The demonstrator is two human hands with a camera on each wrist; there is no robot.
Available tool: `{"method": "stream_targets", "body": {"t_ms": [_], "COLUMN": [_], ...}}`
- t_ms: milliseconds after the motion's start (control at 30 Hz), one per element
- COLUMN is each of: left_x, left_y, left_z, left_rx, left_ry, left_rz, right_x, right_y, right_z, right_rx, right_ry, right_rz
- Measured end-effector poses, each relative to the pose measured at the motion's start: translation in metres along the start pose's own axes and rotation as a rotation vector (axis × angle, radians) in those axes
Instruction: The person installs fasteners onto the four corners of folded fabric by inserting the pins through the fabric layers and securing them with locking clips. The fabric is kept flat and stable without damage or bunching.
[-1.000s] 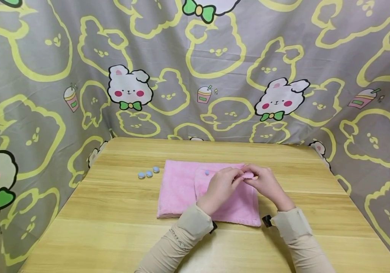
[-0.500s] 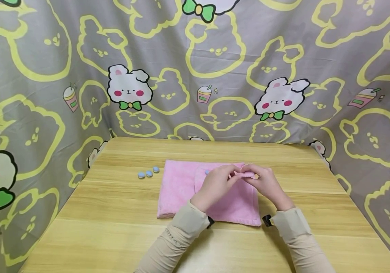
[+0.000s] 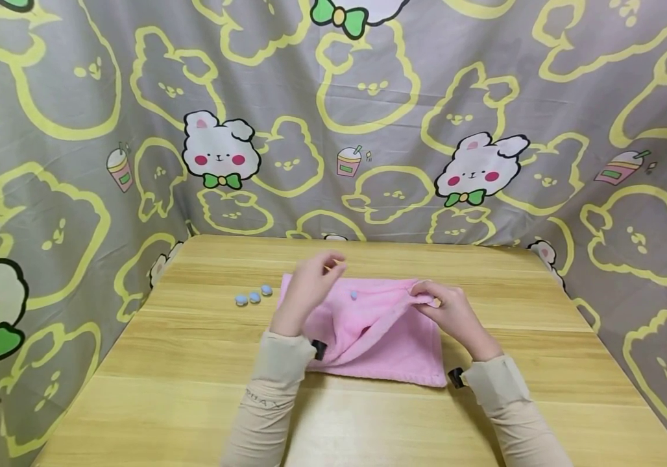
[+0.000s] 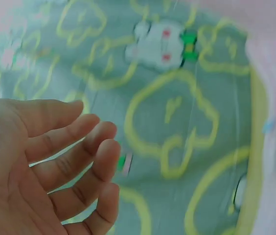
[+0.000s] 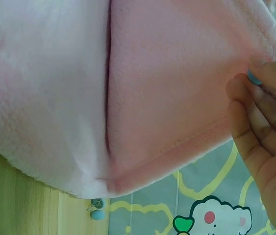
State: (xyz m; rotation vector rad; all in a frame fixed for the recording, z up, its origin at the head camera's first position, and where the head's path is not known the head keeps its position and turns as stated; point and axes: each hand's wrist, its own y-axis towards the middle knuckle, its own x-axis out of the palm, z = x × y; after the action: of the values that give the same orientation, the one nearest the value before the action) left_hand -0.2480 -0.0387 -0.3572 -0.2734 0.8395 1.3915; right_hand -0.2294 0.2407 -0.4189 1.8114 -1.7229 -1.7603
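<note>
A folded pink plush cloth point(image 3: 415, 350) lies on the table, its near layer lifted into a slanting fold. At its right part my right hand point(image 3: 447, 305) pinches the cloth's raised edge. In the right wrist view, a small blue piece point(image 5: 254, 78) shows between that hand's thumb and forefinger at the cloth. My left hand point(image 3: 313, 282) is off the cloth, above its left part, with fingers loosely bent and nothing in them; the left wrist view shows the palm point(image 4: 11, 171). Another small round blue piece point(image 3: 353, 295) sits on the cloth's upper part.
Three loose round blue pieces point(image 3: 254, 298) lie on the wooden table point(image 3: 193, 363) left of the cloth. A grey curtain point(image 3: 287, 84) with cartoon rabbits hangs behind the table and along both sides.
My left hand has let go near the right hand and swung to the left. The cloth's near layer now gapes in a slanting fold. My right hand has stayed in place.
</note>
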Motion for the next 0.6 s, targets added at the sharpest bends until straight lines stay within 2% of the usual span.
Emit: {"method": "stream_targets", "body": {"t_ms": [167, 300, 400, 600], "left_x": [-0.03, -0.051, -0.064, -0.08], "left_y": [0.003, 0.001, -0.005, -0.02], "left_z": [-0.036, -0.066, -0.088, -0.122], "left_rx": [-0.106, -0.229, -0.332, -0.49], "left_ry": [-0.007, -0.026, -0.027, 0.072], "left_rz": [0.053, 0.049, 0.017, -0.088], "right_x": [-0.001, -0.003, -0.004, -0.004], "right_y": [0.0, 0.001, 0.001, 0.001], "right_z": [-0.001, -0.002, -0.002, 0.0], "right_rx": [0.008, 0.0, -0.014, -0.042], "right_ry": [0.007, 0.015, 0.005, -0.015], "right_rz": [-0.011, -0.025, -0.04, -0.056]}}
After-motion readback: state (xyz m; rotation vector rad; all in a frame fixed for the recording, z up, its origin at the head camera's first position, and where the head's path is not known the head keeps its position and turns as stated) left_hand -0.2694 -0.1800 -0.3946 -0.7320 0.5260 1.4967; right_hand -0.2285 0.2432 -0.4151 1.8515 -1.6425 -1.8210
